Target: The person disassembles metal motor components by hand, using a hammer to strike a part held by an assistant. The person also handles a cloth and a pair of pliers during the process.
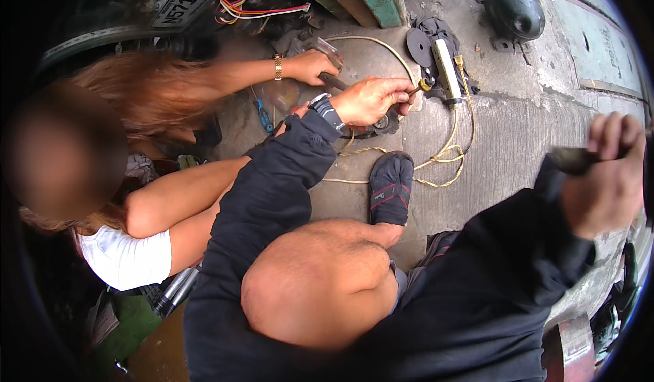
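Out in front, my left hand (373, 101) is closed in a pinch on a short metal stem with a brass-coloured head (425, 84). It hovers above the concrete, close to a power strip. My right hand (606, 178) is raised at the far right, its fingers wrapped round a dark blunt-ended tool (571, 161); motion blur hides its kind. Just left of my left hand, a co-worker's hand (310, 67) grips a dark flat metal bar (332, 81). Beneath my left hand is a round dark metal part (383, 124), partly covered.
A white power strip (446, 72) and a black disc (419, 47) lie ahead. Its pale cord (449, 154) loops over the floor near my shoe (391, 188). A blue-handled screwdriver (263, 115), coloured wires (235, 4) and a dark rounded tank (514, 7) lie around.
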`<action>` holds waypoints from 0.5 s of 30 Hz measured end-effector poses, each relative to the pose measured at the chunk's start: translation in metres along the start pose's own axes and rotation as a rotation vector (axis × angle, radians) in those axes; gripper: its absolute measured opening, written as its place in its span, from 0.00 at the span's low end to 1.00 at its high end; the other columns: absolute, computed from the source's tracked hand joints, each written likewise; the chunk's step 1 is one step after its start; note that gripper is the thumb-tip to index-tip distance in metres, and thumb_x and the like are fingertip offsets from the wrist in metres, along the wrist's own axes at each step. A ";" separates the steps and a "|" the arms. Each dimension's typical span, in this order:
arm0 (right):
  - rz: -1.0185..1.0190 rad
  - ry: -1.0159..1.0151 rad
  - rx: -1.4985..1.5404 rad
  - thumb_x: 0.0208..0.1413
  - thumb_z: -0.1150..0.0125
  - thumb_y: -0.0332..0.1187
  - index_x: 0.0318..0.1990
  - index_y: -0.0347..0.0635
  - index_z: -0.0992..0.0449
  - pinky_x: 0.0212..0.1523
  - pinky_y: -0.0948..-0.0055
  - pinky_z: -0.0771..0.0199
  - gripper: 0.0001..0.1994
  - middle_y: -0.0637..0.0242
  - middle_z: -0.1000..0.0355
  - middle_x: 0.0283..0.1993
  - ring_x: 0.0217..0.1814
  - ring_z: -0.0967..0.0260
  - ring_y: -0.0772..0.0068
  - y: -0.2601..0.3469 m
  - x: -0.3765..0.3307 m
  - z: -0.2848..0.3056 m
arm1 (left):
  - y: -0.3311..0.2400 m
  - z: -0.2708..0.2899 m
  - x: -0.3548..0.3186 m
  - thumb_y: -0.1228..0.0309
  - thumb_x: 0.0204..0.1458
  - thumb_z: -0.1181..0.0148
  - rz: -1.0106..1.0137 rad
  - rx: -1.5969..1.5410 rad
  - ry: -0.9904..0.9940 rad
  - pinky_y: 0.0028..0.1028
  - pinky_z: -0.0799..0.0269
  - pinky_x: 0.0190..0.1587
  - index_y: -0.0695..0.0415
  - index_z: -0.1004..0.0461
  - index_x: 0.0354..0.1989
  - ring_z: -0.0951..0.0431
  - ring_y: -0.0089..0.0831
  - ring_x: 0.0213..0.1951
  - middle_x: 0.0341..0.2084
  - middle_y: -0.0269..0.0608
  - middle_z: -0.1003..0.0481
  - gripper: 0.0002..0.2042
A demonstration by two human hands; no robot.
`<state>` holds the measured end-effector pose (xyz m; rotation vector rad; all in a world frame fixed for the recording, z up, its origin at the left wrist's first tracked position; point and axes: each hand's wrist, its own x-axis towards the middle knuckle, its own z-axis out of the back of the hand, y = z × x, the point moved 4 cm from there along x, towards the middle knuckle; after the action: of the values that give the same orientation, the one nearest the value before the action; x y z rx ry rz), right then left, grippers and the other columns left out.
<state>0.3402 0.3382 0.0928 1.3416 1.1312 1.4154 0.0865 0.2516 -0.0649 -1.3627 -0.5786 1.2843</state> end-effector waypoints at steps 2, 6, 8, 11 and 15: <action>-0.138 0.105 0.139 0.69 0.50 0.38 0.48 0.37 0.33 0.19 0.79 0.43 0.12 0.76 0.41 0.24 0.18 0.47 0.85 -0.033 -0.013 -0.026 | 0.027 0.011 -0.025 0.78 0.64 0.52 0.054 0.029 -0.056 0.29 0.27 0.45 0.62 0.27 0.43 0.22 0.27 0.36 0.31 0.37 0.23 0.07; -0.709 0.381 0.030 0.69 0.51 0.34 0.54 0.38 0.33 0.19 0.81 0.46 0.12 0.74 0.39 0.27 0.19 0.47 0.87 -0.018 -0.006 -0.029 | 0.019 0.024 -0.037 0.75 0.66 0.53 -0.030 0.064 -0.097 0.30 0.28 0.45 0.63 0.28 0.45 0.22 0.27 0.37 0.32 0.38 0.21 0.07; -0.491 0.150 0.169 0.69 0.52 0.33 0.55 0.38 0.34 0.19 0.82 0.47 0.12 0.74 0.40 0.29 0.20 0.48 0.87 -0.004 0.014 -0.015 | 0.016 0.013 -0.013 0.73 0.66 0.53 0.060 0.005 -0.020 0.31 0.28 0.46 0.63 0.28 0.45 0.22 0.28 0.39 0.32 0.39 0.21 0.08; -0.605 0.181 0.270 0.69 0.52 0.33 0.55 0.39 0.34 0.19 0.82 0.47 0.12 0.75 0.42 0.28 0.19 0.50 0.87 -0.017 0.010 -0.029 | 0.019 0.027 -0.032 0.74 0.66 0.54 0.102 0.089 -0.063 0.31 0.29 0.47 0.63 0.28 0.45 0.22 0.28 0.39 0.32 0.39 0.21 0.08; -0.860 0.407 0.228 0.70 0.50 0.38 0.55 0.43 0.33 0.17 0.81 0.48 0.12 0.76 0.42 0.27 0.17 0.51 0.87 -0.052 -0.041 -0.043 | 0.024 0.021 -0.029 0.74 0.67 0.54 0.074 0.029 -0.064 0.31 0.28 0.48 0.62 0.28 0.45 0.22 0.29 0.39 0.32 0.39 0.21 0.08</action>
<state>0.2995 0.3080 0.0326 0.5479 1.8862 0.9299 0.0515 0.2272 -0.0718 -1.3336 -0.5553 1.3954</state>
